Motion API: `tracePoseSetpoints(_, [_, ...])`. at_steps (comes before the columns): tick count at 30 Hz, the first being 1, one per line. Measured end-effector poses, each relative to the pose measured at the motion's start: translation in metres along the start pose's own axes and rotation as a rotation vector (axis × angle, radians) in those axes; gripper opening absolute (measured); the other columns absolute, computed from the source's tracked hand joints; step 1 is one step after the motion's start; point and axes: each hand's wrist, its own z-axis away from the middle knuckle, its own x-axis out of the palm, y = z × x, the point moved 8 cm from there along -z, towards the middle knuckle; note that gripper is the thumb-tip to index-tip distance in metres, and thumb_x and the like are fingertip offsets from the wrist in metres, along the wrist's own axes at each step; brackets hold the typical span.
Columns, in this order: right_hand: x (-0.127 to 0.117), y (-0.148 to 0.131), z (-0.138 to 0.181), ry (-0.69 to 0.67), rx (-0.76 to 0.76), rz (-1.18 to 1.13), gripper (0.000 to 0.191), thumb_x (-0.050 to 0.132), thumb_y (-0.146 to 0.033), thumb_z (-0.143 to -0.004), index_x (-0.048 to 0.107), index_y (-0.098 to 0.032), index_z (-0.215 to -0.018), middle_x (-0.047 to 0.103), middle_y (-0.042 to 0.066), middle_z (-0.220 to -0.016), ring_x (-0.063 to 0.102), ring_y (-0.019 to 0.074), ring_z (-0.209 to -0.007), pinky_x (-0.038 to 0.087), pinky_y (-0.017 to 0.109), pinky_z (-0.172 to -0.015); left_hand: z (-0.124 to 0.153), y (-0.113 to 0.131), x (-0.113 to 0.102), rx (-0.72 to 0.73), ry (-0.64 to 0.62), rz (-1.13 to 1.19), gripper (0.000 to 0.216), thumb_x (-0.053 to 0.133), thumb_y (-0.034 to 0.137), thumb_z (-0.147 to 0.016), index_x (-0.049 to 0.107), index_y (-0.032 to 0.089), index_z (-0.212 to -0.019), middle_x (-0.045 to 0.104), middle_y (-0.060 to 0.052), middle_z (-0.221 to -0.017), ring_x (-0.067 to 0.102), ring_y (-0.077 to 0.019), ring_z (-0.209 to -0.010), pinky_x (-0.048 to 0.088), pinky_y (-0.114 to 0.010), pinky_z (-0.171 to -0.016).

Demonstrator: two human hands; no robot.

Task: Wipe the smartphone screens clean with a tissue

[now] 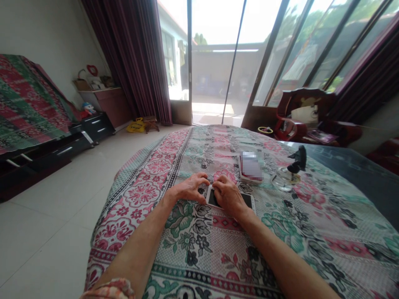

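A white smartphone with a dark screen lies flat on the patterned tablecloth. My left hand is at the phone's left end, thumb by the near corner and fingers by the far corner, bracing it between them. Over the screen's left part rests my right hand, its fingers curled down and pressed together. Whatever those fingers pinch, if anything, is hidden beneath them. Beyond the phone lies a small stack of flat items, its top blurred out. Right of that stands a clear spray bottle with a black trigger head.
A dark glossy tabletop adjoins on the right. Behind it stands a red wooden chair with things on it. A yellow bag and a small stool sit near the purple curtain. Glass doors stand ahead.
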Motion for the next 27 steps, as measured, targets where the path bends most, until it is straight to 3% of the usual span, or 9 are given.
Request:
tracePoseSetpoints(8, [0.003, -0.024, 0.014, -0.061, -0.120, -0.071, 0.019, 0.050, -0.007, -0.081, 0.065, -0.018, -0.078, 0.054, 0.005, -0.084, 0.052, 0.0153, -0.079, 0.043, 0.026, -0.075, 0.000, 0.005, -0.002, 0.025, 0.006, -0.016, 0.060, 0.080, 0.028, -0.057, 0.058, 0.025, -0.113, 0.038, -0.006, -0.138, 0.035, -0.0284, -0.131, 0.029, -0.039, -0.111])
tracePoseSetpoints(15, [0.004, -0.004, -0.005, -0.034, -0.028, 0.031, 0.020, 0.048, -0.013, -0.086, 0.067, -0.016, -0.083, 0.055, 0.007, -0.089, 0.052, 0.0161, -0.082, 0.042, 0.028, -0.078, -0.001, 0.000, 0.000, 0.031, 0.009, 0.004, 0.063, 0.081, 0.028, -0.055, 0.057, 0.024, -0.113, 0.036, -0.007, -0.140, 0.032, -0.0289, -0.133, 0.029, -0.038, -0.112])
tracePoseSetpoints(23, [0.001, -0.029, 0.023, -0.063, -0.143, -0.046, 0.018, 0.050, -0.010, -0.083, 0.064, -0.017, -0.074, 0.053, 0.005, -0.084, 0.051, 0.0156, -0.078, 0.042, 0.027, -0.073, -0.001, -0.001, 0.000, 0.059, 0.053, 0.012, 0.061, 0.081, 0.028, -0.055, 0.059, 0.025, -0.112, 0.039, -0.006, -0.137, 0.037, -0.0285, -0.129, 0.033, -0.039, -0.109])
tracePoseSetpoints(27, [0.001, -0.022, 0.019, -0.067, -0.117, -0.026, 0.018, 0.049, -0.011, -0.083, 0.065, -0.017, -0.077, 0.053, 0.005, -0.085, 0.051, 0.0155, -0.078, 0.042, 0.027, -0.074, -0.002, -0.001, 0.000, 0.051, 0.039, 0.012, 0.062, 0.081, 0.029, -0.055, 0.058, 0.027, -0.112, 0.038, -0.004, -0.138, 0.036, -0.0283, -0.131, 0.031, -0.039, -0.109])
